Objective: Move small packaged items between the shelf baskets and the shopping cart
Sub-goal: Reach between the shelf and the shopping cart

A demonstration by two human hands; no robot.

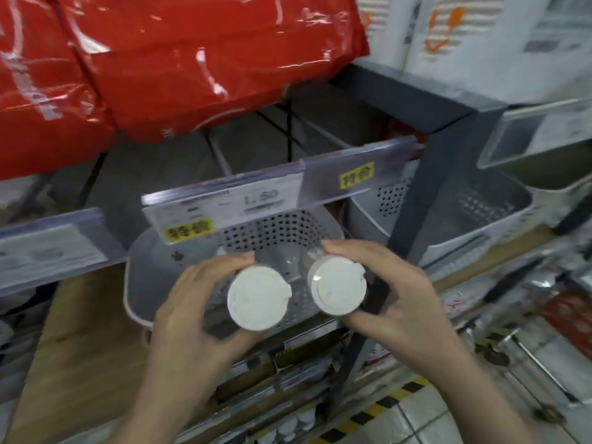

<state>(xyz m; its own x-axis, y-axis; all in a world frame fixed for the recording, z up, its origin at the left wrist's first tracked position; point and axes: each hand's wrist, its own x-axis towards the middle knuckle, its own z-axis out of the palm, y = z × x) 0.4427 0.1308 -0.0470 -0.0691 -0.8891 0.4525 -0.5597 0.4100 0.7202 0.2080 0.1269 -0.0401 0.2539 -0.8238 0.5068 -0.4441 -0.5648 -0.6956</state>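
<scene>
Each hand holds one small round container over the shelf basket (141, 283), a grey perforated tub on the lower shelf level.

**Hand state**
- The left hand (192, 302) grips the left container (259, 298). Fingers curl over its far side and the thumb closes under its near side.
- The right hand (390, 299) grips the right container (337, 285) in the same way, fingers wrapped across the top edge and the thumb below.
- Both white lids face the camera. The container bodies are mostly hidden behind the lids and fingers.

**Position of the items**
- Both containers are held side by side, close together but apart, directly above the open basket.
- Whether either one touches the basket floor cannot be determined.
- The visible part of the basket interior shows no other items.

**Surroundings**
- A price tag strip (256, 200) with yellow labels runs along the shelf edge above the basket.
- A second basket (480, 225) sits to the right.
- Red bags (192, 59) fill the shelf above.

**Progress**
- The shopping cart is not in view.
- Direction of transfer cannot be confirmed from this view; the items are either arriving at the basket or leaving it.
- Judged status: one transfer of two items is mid-step. Release or removal is not yet done.
</scene>
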